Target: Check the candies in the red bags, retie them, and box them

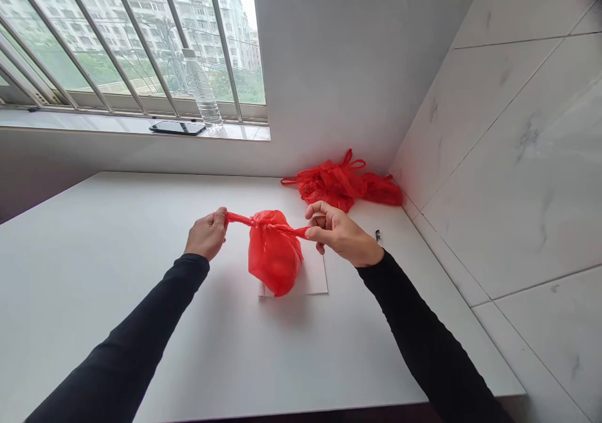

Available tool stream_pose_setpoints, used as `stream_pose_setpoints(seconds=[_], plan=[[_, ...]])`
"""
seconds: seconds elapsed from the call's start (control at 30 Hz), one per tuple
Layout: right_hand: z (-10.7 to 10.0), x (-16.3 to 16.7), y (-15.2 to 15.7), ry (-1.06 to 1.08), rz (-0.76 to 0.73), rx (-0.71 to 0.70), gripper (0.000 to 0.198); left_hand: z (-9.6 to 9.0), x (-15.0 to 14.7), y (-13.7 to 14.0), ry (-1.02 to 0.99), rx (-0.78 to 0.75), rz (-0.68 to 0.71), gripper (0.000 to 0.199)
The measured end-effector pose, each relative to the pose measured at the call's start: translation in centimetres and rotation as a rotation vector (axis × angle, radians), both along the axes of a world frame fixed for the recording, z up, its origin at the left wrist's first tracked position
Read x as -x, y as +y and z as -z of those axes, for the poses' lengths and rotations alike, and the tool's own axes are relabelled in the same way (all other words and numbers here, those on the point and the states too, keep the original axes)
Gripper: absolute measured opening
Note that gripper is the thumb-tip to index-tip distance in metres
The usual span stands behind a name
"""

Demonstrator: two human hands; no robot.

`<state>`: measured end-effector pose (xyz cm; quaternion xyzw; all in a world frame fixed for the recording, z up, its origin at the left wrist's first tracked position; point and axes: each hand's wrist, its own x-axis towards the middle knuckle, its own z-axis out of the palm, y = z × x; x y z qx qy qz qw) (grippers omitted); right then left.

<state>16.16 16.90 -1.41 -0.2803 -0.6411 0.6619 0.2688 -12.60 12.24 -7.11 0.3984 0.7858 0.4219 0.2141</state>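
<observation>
A red plastic bag (pixel 274 257), rounded and filled out, hangs between my hands over the white table. Its contents are hidden. The neck is twisted together with what looks like a knot, and two handles stretch out to either side. My left hand (pixel 207 234) is closed around the end of the left handle. Between thumb and fingers, my right hand (pixel 341 232) pinches the right handle, with its upper fingers curled loosely. Under the bag lies a flat whitish sheet (pixel 316 279), partly covered from view.
More red plastic bags (pixel 329 182) are heaped at the table's back right corner. A small black object (pixel 378 235) lies near my right wrist. On the sill are a clear bottle (pixel 203 91) and a dark phone (pixel 177 128). A tiled wall (pixel 517 160) borders the right side.
</observation>
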Motion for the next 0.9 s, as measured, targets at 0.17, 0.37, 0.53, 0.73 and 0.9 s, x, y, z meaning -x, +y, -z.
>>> stream_pose_setpoints(seconds=[0.17, 0.37, 0.53, 0.73, 0.9], plan=[[0.6, 0.5, -0.4, -0.056, -0.111, -0.013, 0.023, 1.7, 2.5, 0.0, -0.088, 0.066, -0.074, 0.044], [-0.1, 0.2, -0.6, -0.092, -0.107, -0.078, 0.014, -0.2, 1.0, -0.6, -0.275, 0.015, -0.02, 0.049], [-0.5, -0.1, -0.8, -0.178, -0.077, -0.219, 0.012, -2.3, -2.5, -0.8, -0.453, 0.079, 0.35, 0.064], [-2.5, -0.6, -2.6, -0.251, -0.097, -0.387, 0.017, -1.3, -6.4, -1.2, -0.273, 0.138, 0.332, 0.044], [-7.1, -3.5, -6.1, -0.031, 0.082, -0.528, 0.019, -1.5, -6.0, -1.1, -0.425, 0.017, 0.298, 0.029]])
